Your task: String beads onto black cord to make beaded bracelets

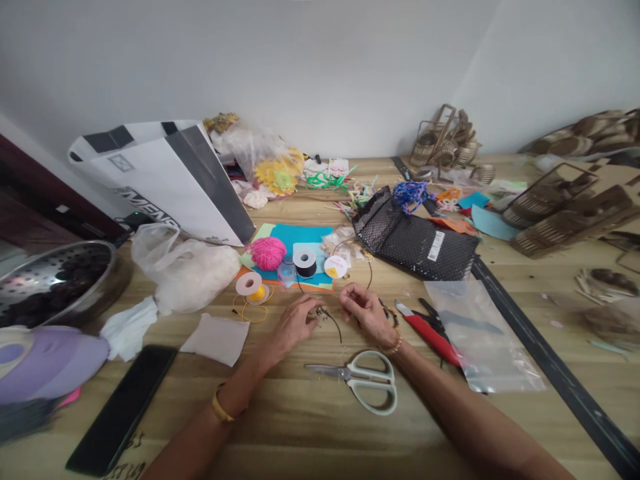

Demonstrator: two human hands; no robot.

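Near the middle of the table, my left hand (296, 325) is closed in a pinch on a thin black cord (336, 325). Small bead-like pieces (320, 311) show at its fingertips, too small to make out. To its right, my right hand (367, 312) is also closed, fingertips together. A stretch of black cord arcs up from behind it; what its fingertips grip is mostly hidden. Behind my hands stands a spool of black cord (305, 264). Scissors with pale handles (373, 382) lie just in front, blades pointing left.
Left are a yellow-cord spool (253, 287), pink yarn ball (268, 253), white pouch (216, 339), phone (123, 407) and metal colander (100, 283). To the right lie a red-handled tool (431, 337), clear plastic bag (487, 333) and black bubble mailer (417, 240). A paper bag (165, 187) stands behind.
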